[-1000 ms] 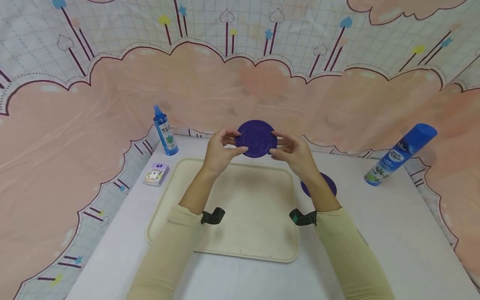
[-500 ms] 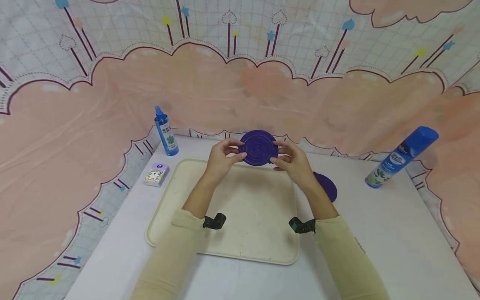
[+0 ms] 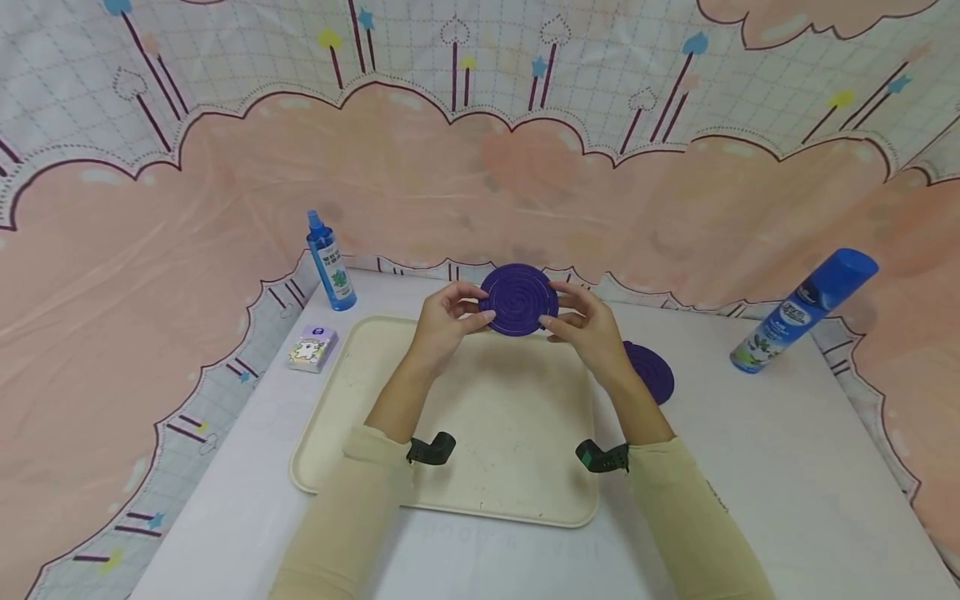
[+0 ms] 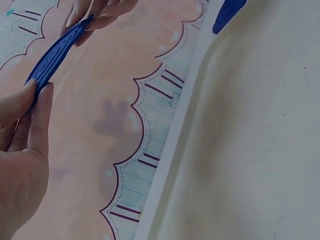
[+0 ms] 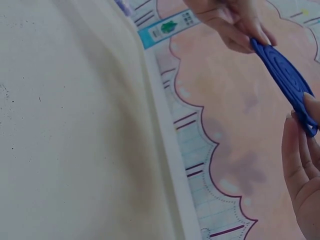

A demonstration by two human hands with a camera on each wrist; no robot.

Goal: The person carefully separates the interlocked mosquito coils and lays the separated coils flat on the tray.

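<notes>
A round purple-blue coaster (image 3: 517, 300) with spiral ridges is held up on edge above the far side of a cream tray (image 3: 487, 450). My left hand (image 3: 442, 321) pinches its left edge between thumb and fingers, and my right hand (image 3: 588, 321) pinches its right edge in the same way. The left wrist view shows the coaster (image 4: 57, 57) nearly edge-on between both hands. In the right wrist view a small looped tab shows on the coaster (image 5: 282, 75) by the right thumb. A second purple-blue coaster (image 3: 651, 375) lies right of the tray, partly hidden by my right forearm.
On the white table (image 3: 750, 467), a blue spray bottle (image 3: 332, 267) stands at the back left, with a small lilac box (image 3: 312, 348) in front of it. A tall blue aerosol can (image 3: 802, 312) stands at the right. A patterned cloth (image 3: 375, 192) hangs behind the table.
Both hands have lowered the coaster a little and brought it slightly right. More of the second coaster's left side is now covered by the right forearm.
</notes>
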